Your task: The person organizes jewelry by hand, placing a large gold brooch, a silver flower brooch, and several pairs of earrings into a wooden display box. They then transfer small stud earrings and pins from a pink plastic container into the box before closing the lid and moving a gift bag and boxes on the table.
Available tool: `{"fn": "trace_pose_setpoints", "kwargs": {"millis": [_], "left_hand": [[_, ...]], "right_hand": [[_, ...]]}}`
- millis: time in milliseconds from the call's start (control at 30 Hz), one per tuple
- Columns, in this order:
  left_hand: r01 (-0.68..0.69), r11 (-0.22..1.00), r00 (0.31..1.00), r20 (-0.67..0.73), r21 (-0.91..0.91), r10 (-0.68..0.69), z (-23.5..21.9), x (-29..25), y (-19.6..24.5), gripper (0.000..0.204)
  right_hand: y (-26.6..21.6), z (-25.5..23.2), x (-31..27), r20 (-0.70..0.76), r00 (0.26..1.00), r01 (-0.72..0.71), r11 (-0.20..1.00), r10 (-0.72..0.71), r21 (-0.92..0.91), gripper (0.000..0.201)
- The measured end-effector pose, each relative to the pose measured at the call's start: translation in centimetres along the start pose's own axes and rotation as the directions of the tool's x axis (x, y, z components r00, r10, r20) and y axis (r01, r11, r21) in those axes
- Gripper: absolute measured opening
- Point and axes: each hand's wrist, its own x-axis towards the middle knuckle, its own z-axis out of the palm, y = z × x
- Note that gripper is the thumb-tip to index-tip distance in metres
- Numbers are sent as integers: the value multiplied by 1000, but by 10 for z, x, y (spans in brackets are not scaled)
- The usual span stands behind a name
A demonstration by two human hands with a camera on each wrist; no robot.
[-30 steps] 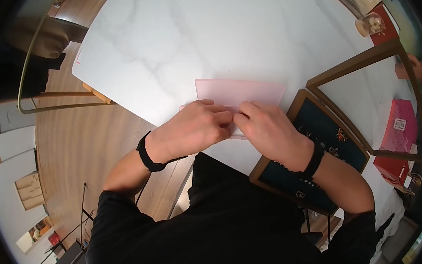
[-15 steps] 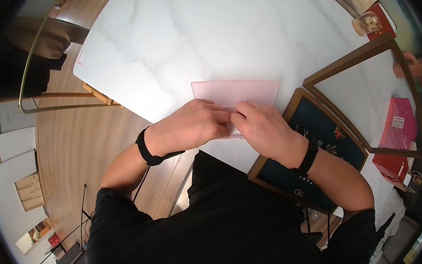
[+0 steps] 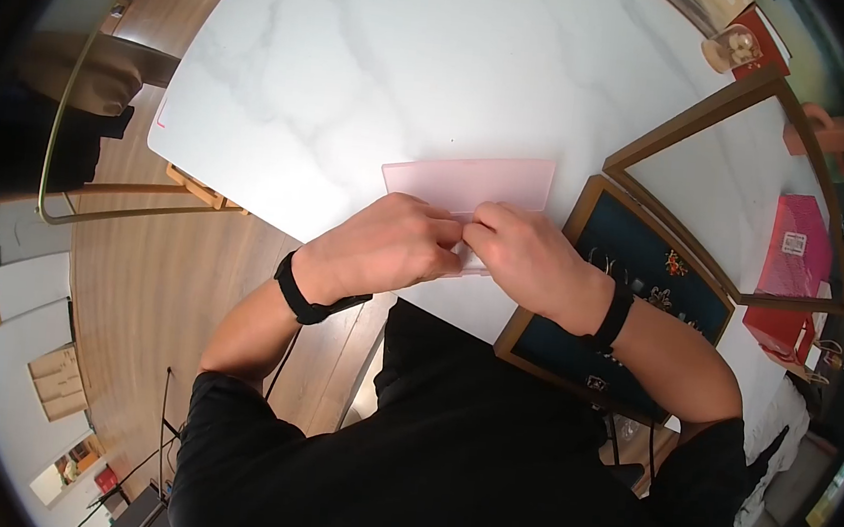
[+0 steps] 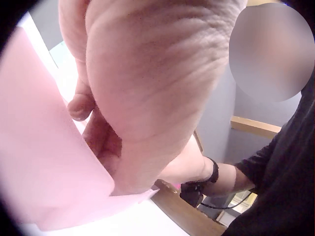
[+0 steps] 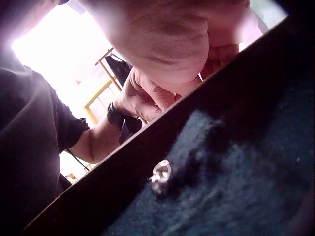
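A shallow pink translucent box (image 3: 469, 180) stands on the table near its front edge, its lid raised at the far side. My left hand (image 3: 384, 243) and right hand (image 3: 535, 260) meet over its lower part, fingers curled and fingertips close together. In the left wrist view the pink panel (image 4: 47, 132) rises beside the left fingers (image 4: 81, 107). What lies between the fingertips is hidden by the hands, so I cannot tell what they hold. My right forearm crosses a wooden jewellery case (image 3: 588, 211) with a dark blue-green lining.
The case's framed clear lid (image 3: 690, 126) stands open to the right. A red-orange jewel (image 3: 676, 263) and a ring (image 5: 161, 172) rest on the lining. Behind are a pink box with a label (image 3: 799, 251), a red bag (image 3: 782, 335) and a glass jar (image 3: 730, 52).
The pink box and both hands appear slightly further left than a second ago, the lid tilting a little. The hands keep the same pose over it.
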Motion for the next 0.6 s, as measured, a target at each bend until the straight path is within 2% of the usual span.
{"fn": "trace_pose_setpoints", "kwargs": {"millis": [133, 200, 333, 400, 433, 500, 600], "left_hand": [[-21, 994, 999, -36, 108, 25, -6, -5, 9, 9], [35, 976, 997, 53, 214, -48, -18, -12, 13, 4], [70, 961, 997, 17, 269, -77, -18, -22, 11, 3], [78, 979, 996, 38, 190, -87, -21, -22, 11, 16], [78, 979, 996, 38, 190, -86, -20, -20, 11, 16], [8, 998, 1000, 4, 69, -8, -14, -14, 10, 5], [4, 1000, 1000, -10, 13, -4, -6, -11, 6, 5]], "right_hand": [[-1, -2, 1, 7, 1000, 1, 1000, -1, 3, 7], [-1, -2, 1, 3, 1000, 4, 1000, -4, 5, 7], [-1, -2, 1, 1, 1000, 0, 1000, 0, 19, 8], [-1, -2, 1, 9, 1000, 0, 1000, 0, 16, 8], [-1, -2, 1, 3, 1000, 2, 1000, -2, 16, 9], [-1, -1, 1, -3, 1000, 9, 1000, -9, 14, 9], [-1, -1, 1, 13, 1000, 1, 1000, -1, 7, 9]]}}
